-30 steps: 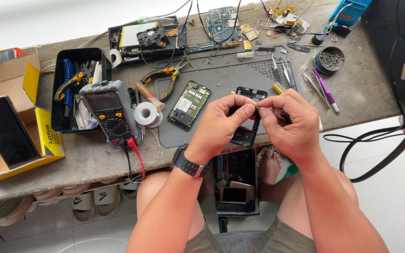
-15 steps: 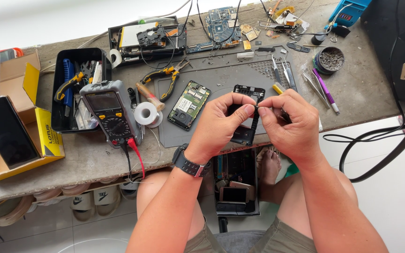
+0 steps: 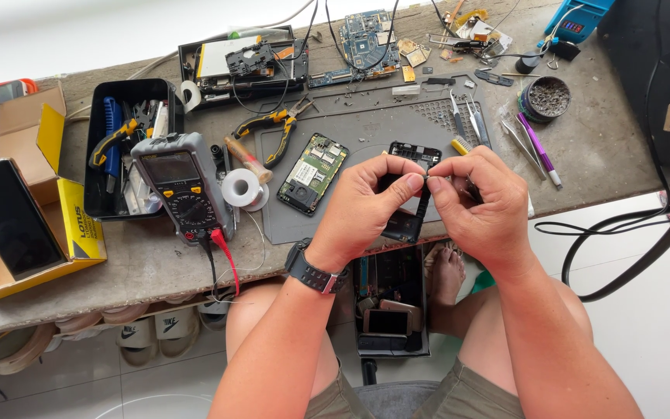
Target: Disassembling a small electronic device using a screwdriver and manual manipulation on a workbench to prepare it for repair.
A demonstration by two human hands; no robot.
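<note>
A: Left hand [image 3: 366, 206]?
B: Pinching closed on a tiny part [image 3: 426, 179], too small to identify, thumb and forefinger meeting over the grey mat [image 3: 366, 128]. Wearing a black wristwatch [image 3: 316, 268].

A: Right hand [image 3: 478, 202]?
B: Also pinching closed on that same tiny part, fingertips touching those of the left hand. Hovering above a black phone frame [image 3: 411, 190] lying on the mat.

A: Containers?
B: Black tool tray [image 3: 96, 155] sitting at the left of the desk [image 3: 157, 260], holding pliers, screwdrivers and mixed tools. Round tin [image 3: 546, 97] sitting upper right, holding grey granular bits. Yellow cardboard box [image 3: 79, 225] sitting far left, carrying a dark phone [image 3: 5, 217]. Black bin [image 3: 393, 310] sitting under the desk, holding phones.

A: Beside the mat?
B: Multimeter [image 3: 180, 186] lying left, solder reel [image 3: 242, 188] just beside. Green circuit board [image 3: 312, 172] lying on the mat, near the left hand.
</note>
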